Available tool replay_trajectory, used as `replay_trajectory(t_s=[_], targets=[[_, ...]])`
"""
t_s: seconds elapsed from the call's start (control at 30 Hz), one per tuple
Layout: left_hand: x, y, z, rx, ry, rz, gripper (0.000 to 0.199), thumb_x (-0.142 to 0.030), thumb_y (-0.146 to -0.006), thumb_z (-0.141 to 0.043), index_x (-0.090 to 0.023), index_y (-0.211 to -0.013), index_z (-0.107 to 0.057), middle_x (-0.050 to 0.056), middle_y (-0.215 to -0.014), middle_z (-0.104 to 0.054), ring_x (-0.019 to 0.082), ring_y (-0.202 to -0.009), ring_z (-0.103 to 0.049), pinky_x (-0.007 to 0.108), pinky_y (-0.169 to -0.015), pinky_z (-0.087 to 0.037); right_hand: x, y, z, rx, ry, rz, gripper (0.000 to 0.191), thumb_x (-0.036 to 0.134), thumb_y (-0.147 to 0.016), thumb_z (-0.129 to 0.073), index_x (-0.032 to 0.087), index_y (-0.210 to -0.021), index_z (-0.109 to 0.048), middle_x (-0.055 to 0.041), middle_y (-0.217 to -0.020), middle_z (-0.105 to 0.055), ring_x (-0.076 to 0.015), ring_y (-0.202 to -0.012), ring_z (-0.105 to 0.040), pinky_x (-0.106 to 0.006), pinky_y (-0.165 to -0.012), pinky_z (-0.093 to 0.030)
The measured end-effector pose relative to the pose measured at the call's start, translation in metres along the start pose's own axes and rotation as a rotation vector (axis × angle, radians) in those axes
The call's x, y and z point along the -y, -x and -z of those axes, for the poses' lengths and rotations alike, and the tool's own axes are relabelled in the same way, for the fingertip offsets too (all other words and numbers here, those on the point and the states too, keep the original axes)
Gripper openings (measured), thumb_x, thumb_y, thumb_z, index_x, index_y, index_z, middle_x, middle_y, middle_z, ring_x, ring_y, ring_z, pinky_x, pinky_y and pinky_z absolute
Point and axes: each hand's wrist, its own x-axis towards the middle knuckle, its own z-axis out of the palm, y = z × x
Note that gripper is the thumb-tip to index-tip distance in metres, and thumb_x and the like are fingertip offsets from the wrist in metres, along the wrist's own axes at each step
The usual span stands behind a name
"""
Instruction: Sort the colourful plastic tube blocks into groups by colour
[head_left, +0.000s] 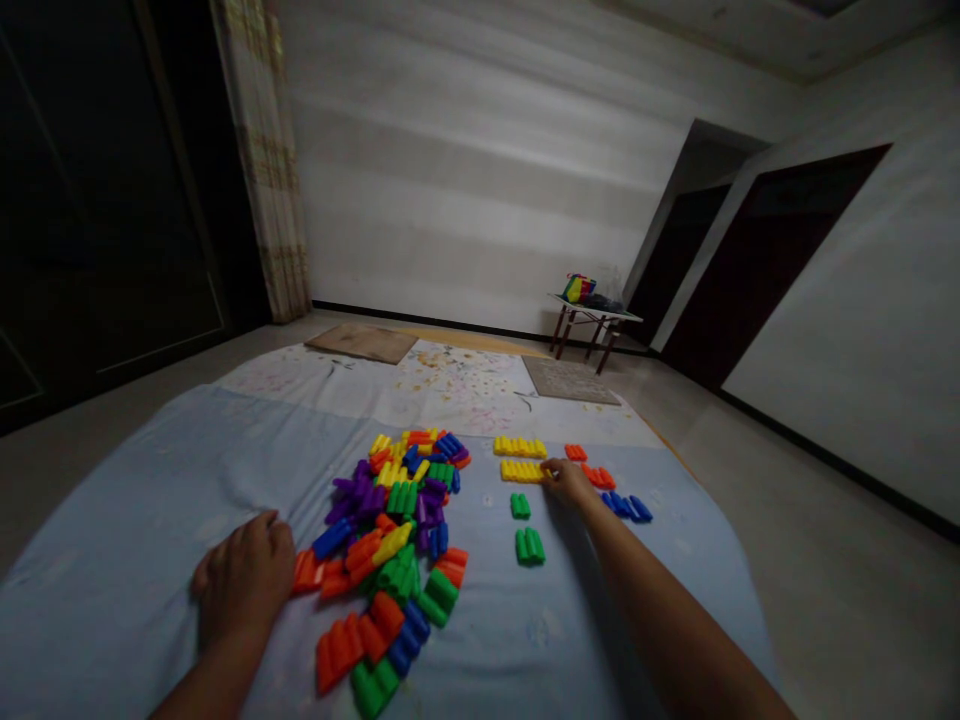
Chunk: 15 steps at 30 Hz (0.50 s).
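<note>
My right hand [570, 483] reaches to the right end of a row of yellow plastic blocks [522, 471], thumb and finger pinched on the end block. Another yellow row [519, 447] lies just behind it. Nearer me are two small groups of green blocks [530, 547]. Right of the hand lie orange blocks [598, 477] and blue blocks [627, 507], partly hidden by the hand and wrist. My left hand [251, 570] rests palm down on the cloth, fingers loosely bent, holding nothing visible. It is beside a mixed pile of tube-like blocks in several colours [401, 500].
A pale blue cloth [187, 480] covers the near surface, with a floral white cloth [457, 385] behind. Two flat boards or mats, one brown [364, 342] and one grey [570, 380], lie at the far edge. A small table [600, 312] with a colourful bag stands by the wall.
</note>
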Motion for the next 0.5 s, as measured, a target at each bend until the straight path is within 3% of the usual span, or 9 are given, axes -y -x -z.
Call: replay_trajectory(t_s=[0.17,0.3,0.37,0.43,0.5], targets=[[-0.004,0.003,0.004,0.016,-0.117,-0.059,0.039,-0.023,-0.085,-0.027,-0.011,-0.110,-0.054,0.012,-0.108,-0.062,0.025,-0.097,-0.055,0.037,-0.087,-0.034,0.009,0.008,0.008,-0.048,-0.033,0.010,0.035,0.015,-0.074,-0.054,0.015,-0.108,-0.062,-0.0101,-0.104,-0.064,-0.0180,-0.087,-0.062,-0.028,-0.082,-0.044],[-0.004,0.003,0.006,0.017,-0.114,-0.037,0.038,-0.025,-0.086,-0.027,-0.011,-0.110,-0.054,0.011,-0.107,-0.062,0.024,-0.096,-0.055,0.036,-0.086,-0.035,0.041,0.029,0.014,-0.090,-0.091,0.080,0.035,0.019,-0.081,-0.049,0.014,-0.114,-0.057,-0.0101,-0.110,-0.060,-0.0148,-0.088,-0.060,-0.025,-0.083,-0.044],[-0.005,0.003,0.006,0.020,-0.114,-0.022,0.038,-0.025,-0.086,-0.028,-0.012,-0.110,-0.054,0.011,-0.107,-0.063,0.024,-0.096,-0.055,0.036,-0.087,-0.034,0.066,0.048,0.014,-0.047,-0.144,0.173,0.030,0.023,-0.081,-0.051,0.018,-0.108,-0.060,-0.0057,-0.104,-0.062,-0.0128,-0.085,-0.060,-0.023,-0.080,-0.045],[-0.005,0.003,0.006,0.023,-0.119,-0.023,0.037,-0.025,-0.086,-0.028,-0.012,-0.109,-0.054,0.010,-0.107,-0.063,0.024,-0.096,-0.055,0.035,-0.088,-0.034,0.092,0.069,0.011,0.095,-0.241,0.349,0.025,0.023,-0.079,-0.053,0.018,-0.102,-0.063,-0.0048,-0.097,-0.064,-0.0134,-0.080,-0.061,-0.024,-0.077,-0.046],[-0.005,0.003,0.005,0.017,-0.116,-0.032,0.037,-0.025,-0.086,-0.028,-0.012,-0.109,-0.054,0.010,-0.107,-0.062,0.023,-0.097,-0.055,0.035,-0.089,-0.033,0.113,0.088,0.006,0.202,-0.287,0.430,0.025,0.022,-0.078,-0.054,0.019,-0.100,-0.064,-0.0045,-0.095,-0.064,-0.0130,-0.076,-0.061,-0.025,-0.074,-0.046]])
